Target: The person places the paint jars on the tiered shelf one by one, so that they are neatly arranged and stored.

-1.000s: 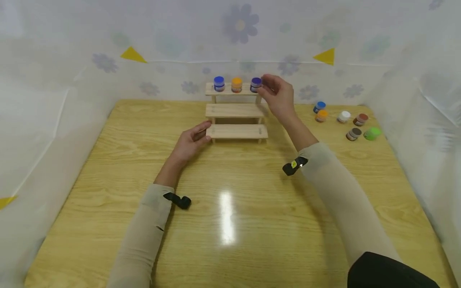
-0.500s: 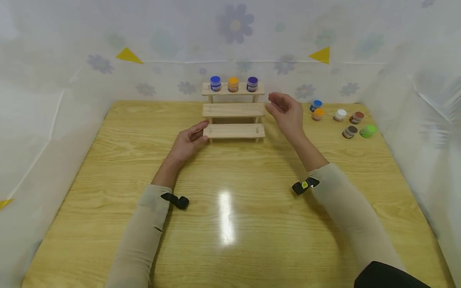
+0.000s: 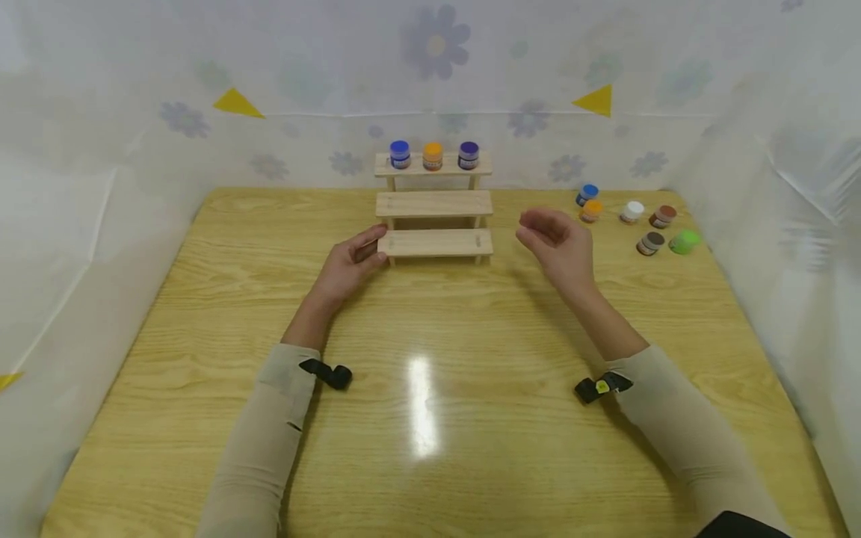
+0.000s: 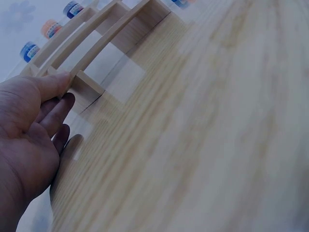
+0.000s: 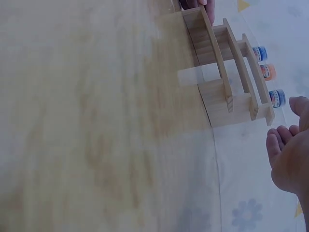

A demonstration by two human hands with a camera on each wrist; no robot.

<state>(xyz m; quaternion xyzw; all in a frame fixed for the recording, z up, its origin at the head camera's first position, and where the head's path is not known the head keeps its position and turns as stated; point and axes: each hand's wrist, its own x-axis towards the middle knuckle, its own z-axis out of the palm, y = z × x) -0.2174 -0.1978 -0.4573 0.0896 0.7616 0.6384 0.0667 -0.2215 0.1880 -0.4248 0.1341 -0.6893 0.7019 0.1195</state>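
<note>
A three-step wooden display stand [image 3: 433, 203] stands at the back of the table. Along its top step sit a blue-lidded paint jar [image 3: 400, 155], an orange-lidded paint jar [image 3: 433, 157] and a dark purple-lidded paint jar [image 3: 468, 155]. My left hand [image 3: 345, 270] holds the stand by the left end of its lowest step; the left wrist view has the thumb [image 4: 55, 84] against that end, fingers below. To the right of the stand my right hand [image 3: 561, 250] hovers above the table, fingers loosely bent, nothing held.
Several more jars stand at the table's back right: blue [image 3: 587, 195], orange [image 3: 591, 211], white [image 3: 631, 212], reddish-brown [image 3: 663, 217], dark brown [image 3: 650, 243] and green [image 3: 685, 241]. A white flowered sheet [image 3: 303, 90] hangs behind the wooden table [image 3: 377, 448].
My right hand has left the purple-lidded jar on the top step and moved right and toward me. My left hand stays at the stand's left end.
</note>
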